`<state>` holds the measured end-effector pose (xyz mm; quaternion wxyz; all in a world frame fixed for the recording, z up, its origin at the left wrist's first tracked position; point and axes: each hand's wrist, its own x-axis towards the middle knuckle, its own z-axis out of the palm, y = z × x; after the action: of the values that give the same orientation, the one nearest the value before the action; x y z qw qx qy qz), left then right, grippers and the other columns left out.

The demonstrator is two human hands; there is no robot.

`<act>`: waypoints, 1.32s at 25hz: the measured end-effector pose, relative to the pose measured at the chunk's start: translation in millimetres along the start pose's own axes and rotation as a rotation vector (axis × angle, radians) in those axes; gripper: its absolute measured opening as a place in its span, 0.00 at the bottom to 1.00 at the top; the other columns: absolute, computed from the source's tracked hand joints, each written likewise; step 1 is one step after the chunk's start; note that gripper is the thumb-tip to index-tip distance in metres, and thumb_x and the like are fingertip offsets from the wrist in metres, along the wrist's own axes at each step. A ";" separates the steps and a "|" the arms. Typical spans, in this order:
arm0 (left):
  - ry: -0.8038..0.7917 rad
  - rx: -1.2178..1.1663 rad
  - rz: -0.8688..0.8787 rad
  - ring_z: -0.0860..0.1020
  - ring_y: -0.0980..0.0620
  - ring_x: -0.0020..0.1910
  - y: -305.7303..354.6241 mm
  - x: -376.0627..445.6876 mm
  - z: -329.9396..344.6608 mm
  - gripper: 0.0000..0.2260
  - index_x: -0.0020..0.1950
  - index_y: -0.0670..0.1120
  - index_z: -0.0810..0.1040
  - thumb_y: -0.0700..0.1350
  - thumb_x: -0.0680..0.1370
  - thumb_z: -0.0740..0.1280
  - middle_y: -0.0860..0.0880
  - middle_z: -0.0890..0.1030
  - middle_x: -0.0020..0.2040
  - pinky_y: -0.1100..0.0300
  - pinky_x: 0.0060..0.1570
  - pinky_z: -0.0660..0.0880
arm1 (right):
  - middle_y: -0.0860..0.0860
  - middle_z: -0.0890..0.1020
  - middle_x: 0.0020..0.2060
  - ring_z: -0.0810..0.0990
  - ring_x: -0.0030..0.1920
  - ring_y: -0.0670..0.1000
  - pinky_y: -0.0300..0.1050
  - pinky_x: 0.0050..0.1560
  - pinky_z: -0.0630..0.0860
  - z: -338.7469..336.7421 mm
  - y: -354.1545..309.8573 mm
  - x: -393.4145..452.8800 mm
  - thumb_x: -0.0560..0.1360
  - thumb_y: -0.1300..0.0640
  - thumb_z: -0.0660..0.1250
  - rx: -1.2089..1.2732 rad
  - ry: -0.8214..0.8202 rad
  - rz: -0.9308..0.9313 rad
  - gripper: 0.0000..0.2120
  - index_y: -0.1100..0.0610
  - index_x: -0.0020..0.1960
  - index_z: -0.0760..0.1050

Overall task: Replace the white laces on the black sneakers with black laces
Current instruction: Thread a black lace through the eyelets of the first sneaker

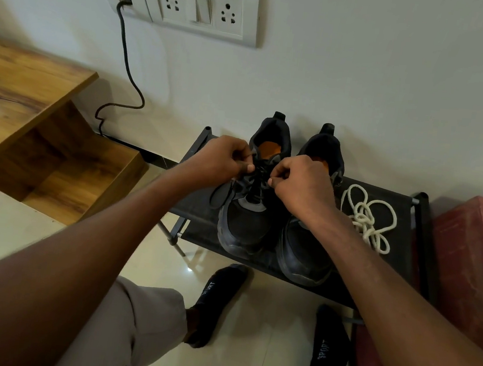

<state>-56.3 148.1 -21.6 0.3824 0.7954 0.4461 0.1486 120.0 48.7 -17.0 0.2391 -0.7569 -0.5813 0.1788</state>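
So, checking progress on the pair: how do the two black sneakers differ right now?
The left black sneaker carries a black lace, pinched at its top by the left hand and right hand; the right black sneaker is untouched, its lacing hidden behind the right wrist. Both stand side by side on the black rack, orange insoles showing.

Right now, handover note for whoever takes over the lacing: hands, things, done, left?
Left hand and right hand: each pinches the black lace at the top of the left sneaker.
Both sneakers sit on the rack, right sneaker beside the left.
White laces lie off, on the rack's right side.
Left: finish tying. The right sneaker's lacing is hidden by the arm.
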 end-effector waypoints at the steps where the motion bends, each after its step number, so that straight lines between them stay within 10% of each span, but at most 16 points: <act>1: -0.008 0.005 0.003 0.81 0.58 0.36 0.1 0.0 -0.6 0.03 0.48 0.44 0.81 0.40 0.79 0.74 0.50 0.83 0.39 0.57 0.46 0.80 | 0.45 0.82 0.38 0.83 0.41 0.47 0.45 0.41 0.82 0.4 -1.3 -0.2 0.77 0.55 0.76 -0.001 0.017 0.004 0.01 0.50 0.48 0.85; 26: 0.086 0.178 0.023 0.76 0.58 0.38 11.3 1.3 6.1 0.07 0.44 0.47 0.78 0.38 0.77 0.73 0.52 0.80 0.40 0.60 0.38 0.69 | 0.47 0.85 0.45 0.82 0.45 0.47 0.37 0.41 0.73 11.0 -2.7 5.0 0.78 0.59 0.75 0.005 0.035 -0.030 0.05 0.51 0.53 0.84; 33: 0.148 0.107 -0.025 0.78 0.57 0.44 2.1 -0.2 -6.1 0.09 0.56 0.47 0.80 0.39 0.78 0.74 0.50 0.81 0.48 0.63 0.43 0.72 | 0.50 0.85 0.53 0.84 0.51 0.51 0.44 0.50 0.80 4.8 -5.8 6.9 0.77 0.59 0.76 0.039 0.180 0.005 0.10 0.54 0.59 0.84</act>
<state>-58.6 150.2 -16.0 0.3071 0.7959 0.4904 0.1783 114.6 57.3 -17.6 0.3047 -0.7666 -0.5519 0.1221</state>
